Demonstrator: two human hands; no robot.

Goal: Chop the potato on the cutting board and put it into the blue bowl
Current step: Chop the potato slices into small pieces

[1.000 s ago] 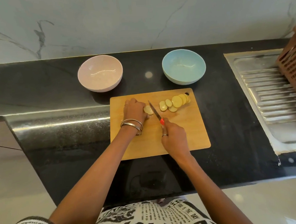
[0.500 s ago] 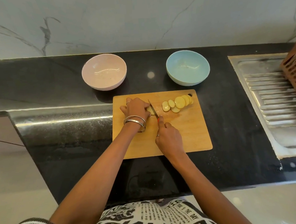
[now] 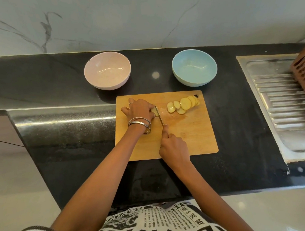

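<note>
A wooden cutting board [image 3: 189, 134] lies on the black counter. My left hand [image 3: 139, 110] grips the uncut end of the potato [image 3: 154, 111] at the board's upper left, hiding most of it. In my right hand [image 3: 173, 147] is a knife [image 3: 159, 117] with its handle gripped; the blade stands against the potato's cut face. Several pale yellow slices [image 3: 183, 104] lie overlapped at the board's upper right. The blue bowl [image 3: 194, 70] sits behind the board on the right, with nothing in it.
A pink bowl [image 3: 107, 70] stands behind the board to the left. A steel sink drainboard [image 3: 278, 100] fills the right side, with a brown slatted basket [image 3: 304, 70] on it. The counter's front edge runs below my forearms.
The knife has come back leftward onto the potato end next to my left fingers. My left hand has stayed on the potato. The camera has shifted slightly.
</note>
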